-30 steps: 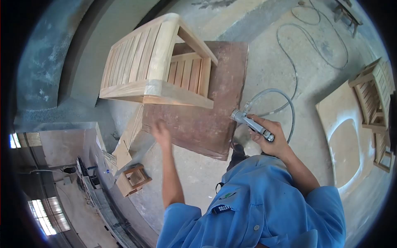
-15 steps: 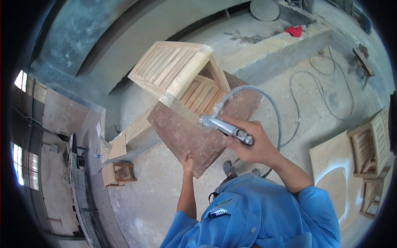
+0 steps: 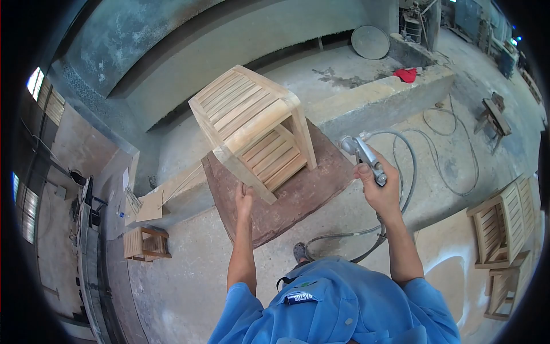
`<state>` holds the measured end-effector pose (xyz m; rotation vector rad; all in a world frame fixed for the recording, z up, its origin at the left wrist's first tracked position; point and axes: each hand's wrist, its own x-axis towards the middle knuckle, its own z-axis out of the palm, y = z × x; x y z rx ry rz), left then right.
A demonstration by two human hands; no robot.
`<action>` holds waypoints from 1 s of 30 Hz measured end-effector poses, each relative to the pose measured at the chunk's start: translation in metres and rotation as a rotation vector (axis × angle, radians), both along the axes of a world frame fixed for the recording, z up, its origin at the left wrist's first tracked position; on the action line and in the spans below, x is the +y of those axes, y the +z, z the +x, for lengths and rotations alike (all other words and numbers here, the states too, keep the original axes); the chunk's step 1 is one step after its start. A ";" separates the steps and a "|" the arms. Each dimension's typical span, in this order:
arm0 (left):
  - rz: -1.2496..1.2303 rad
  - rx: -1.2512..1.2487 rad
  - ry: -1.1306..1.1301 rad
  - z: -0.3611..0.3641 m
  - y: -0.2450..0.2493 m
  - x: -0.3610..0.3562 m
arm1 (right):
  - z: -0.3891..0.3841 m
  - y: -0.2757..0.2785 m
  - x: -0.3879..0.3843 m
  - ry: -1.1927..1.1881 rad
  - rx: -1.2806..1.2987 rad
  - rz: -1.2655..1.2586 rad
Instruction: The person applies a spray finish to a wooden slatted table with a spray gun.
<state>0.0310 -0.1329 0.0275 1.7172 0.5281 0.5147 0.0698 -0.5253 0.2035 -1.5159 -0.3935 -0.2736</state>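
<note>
A slatted wooden stool with a lower slatted shelf stands on a brown, worn board in front of me. My right hand is closed around a metal spray gun, held to the right of the stool over the board's edge. From the gun a grey hose loops down to the floor. My left hand is over the board's left part, fingers curled, fingertips right at the stool's near leg; I cannot tell what they grip.
A low concrete ledge runs behind the board, with a red cloth on it. A smaller wooden stool stands on the floor at left. More slatted wooden pieces stand at right. Hose loops cross the floor.
The spray gun has moved right, away from the stool, in my right hand. My left hand has moved up and left to the near leg. The stool appears turned and more upright.
</note>
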 end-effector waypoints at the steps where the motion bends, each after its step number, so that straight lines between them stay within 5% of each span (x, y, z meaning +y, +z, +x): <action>1: 0.003 0.025 -0.014 -0.002 0.000 0.005 | 0.000 -0.002 0.000 -0.022 -0.031 -0.006; 6: -0.101 0.044 -0.026 -0.018 -0.005 0.017 | -0.020 -0.010 0.007 0.064 -0.050 -0.070; 9: -0.311 -0.038 -0.061 -0.020 0.004 0.010 | -0.038 -0.013 0.023 0.360 -0.096 -0.053; 11: -0.665 -0.051 0.073 -0.025 0.024 -0.004 | -0.049 -0.001 0.034 0.486 -0.154 -0.022; 17: -0.726 -0.055 0.093 -0.036 0.022 -0.002 | -0.043 0.001 0.040 0.451 -0.229 -0.132; 21: -0.790 0.015 0.106 -0.050 -0.076 0.022 | -0.034 0.003 0.049 0.485 -0.394 -0.176; 23: -0.705 0.320 0.078 -0.083 -0.108 0.005 | -0.034 0.003 0.058 0.494 -0.458 -0.160; 30: -0.545 0.748 0.303 -0.303 -0.235 -0.067 | -0.043 -0.086 0.095 0.513 -0.285 -0.395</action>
